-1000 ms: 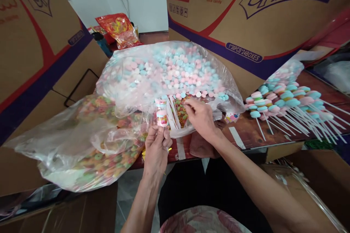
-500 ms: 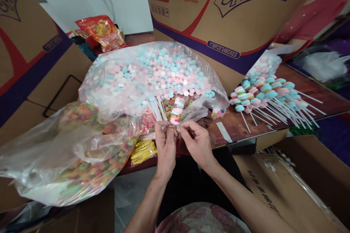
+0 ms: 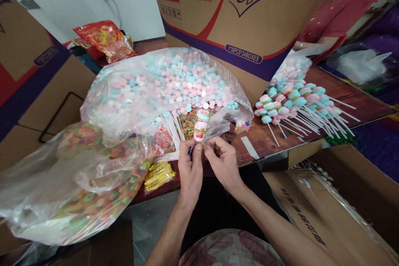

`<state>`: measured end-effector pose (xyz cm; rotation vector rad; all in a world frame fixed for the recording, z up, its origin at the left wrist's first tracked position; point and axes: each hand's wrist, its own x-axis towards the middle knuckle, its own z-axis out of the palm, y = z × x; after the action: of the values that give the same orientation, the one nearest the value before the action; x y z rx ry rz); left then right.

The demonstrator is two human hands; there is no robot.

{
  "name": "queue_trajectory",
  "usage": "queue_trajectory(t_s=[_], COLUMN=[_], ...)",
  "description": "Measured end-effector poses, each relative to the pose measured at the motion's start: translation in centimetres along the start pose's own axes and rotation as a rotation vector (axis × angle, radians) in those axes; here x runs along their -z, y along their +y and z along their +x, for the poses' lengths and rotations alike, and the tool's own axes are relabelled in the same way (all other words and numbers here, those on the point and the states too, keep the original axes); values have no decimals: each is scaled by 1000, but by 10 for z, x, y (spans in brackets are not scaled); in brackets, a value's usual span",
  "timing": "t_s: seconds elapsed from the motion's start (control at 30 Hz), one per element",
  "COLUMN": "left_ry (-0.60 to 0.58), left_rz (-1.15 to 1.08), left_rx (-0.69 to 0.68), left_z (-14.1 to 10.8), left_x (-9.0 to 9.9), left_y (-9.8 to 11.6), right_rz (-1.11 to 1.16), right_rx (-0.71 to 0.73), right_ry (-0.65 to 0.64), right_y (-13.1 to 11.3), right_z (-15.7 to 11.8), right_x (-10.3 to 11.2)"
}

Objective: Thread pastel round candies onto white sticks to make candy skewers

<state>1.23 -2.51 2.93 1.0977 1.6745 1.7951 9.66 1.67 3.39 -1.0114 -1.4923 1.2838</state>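
Between my hands a wrapped candy skewer (image 3: pixel 201 124) of pink, blue and white pieces stands upright. My left hand (image 3: pixel 190 165) pinches its lower end, its stick hidden by the fingers. Thumb and forefinger of my right hand (image 3: pixel 223 161) close on a small yellow tie (image 3: pixel 203 144) at the wrapper's base. Behind them lie white sticks (image 3: pixel 171 126) and a big clear bag of pastel candies (image 3: pixel 187 77). Yellow twist ties (image 3: pixel 159 176) rest left of my left hand.
A bag of ring candies (image 3: pixel 102 191) covers the left side. Finished candy skewers (image 3: pixel 296 102) are piled at the right. Large cartons (image 3: pixel 215 25) stand behind, an open box (image 3: pixel 308 208) sits lower right, and a person's arm (image 3: pixel 324 29) shows at upper right.
The view has shifted, so the table things sit a little further left. My fingers have moved slightly at the base of the wrapped skewer; both hands remain there.
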Motion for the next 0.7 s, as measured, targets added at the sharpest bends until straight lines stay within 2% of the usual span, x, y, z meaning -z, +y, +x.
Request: queue_trajectory(t_s=[0.23, 0.4, 0.57, 0.7], left_ry=[-2, -11, -20, -181], left_rz=[-52, -217, -586, -818], left_rx=[56, 201, 516, 787], left_z=[-2, -3, 5, 11], left_x=[0, -3, 1, 16], left_y=[-7, -9, 3, 18], right_rz=[-185, -53, 200, 312], right_rx=[150, 29, -59, -31], right_ry=[65, 8, -97, -185], right_y=[1, 5, 3, 0], right_z=[-4, -4, -4, -4], right_x=[1, 0, 1, 9])
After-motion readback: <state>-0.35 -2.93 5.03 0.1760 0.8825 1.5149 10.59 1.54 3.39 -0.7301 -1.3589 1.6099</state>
